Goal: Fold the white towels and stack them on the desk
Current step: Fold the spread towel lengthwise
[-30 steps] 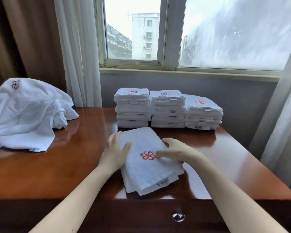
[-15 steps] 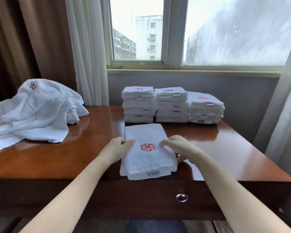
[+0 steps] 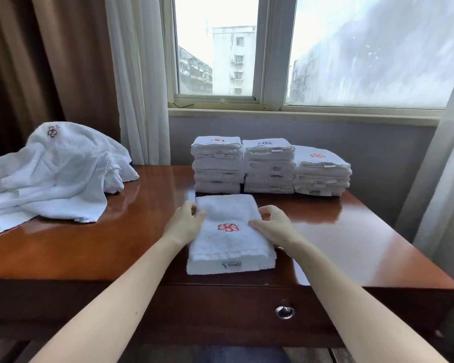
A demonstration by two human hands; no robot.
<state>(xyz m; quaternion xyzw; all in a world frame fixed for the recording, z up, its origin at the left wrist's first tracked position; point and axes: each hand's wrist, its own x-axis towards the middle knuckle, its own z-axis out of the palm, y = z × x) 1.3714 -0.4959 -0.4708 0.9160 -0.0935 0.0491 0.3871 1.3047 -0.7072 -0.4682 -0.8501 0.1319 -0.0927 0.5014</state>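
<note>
A folded white towel (image 3: 228, 234) with a red flower mark lies at the near edge of the wooden desk (image 3: 351, 231). The left hand (image 3: 185, 224) grips its left side. The right hand (image 3: 274, 225) grips its right side, thumb on top. Right behind the towel stand three stacks of folded towels (image 3: 269, 166). A messy pile of unfolded towels (image 3: 55, 174) sits far left.
</note>
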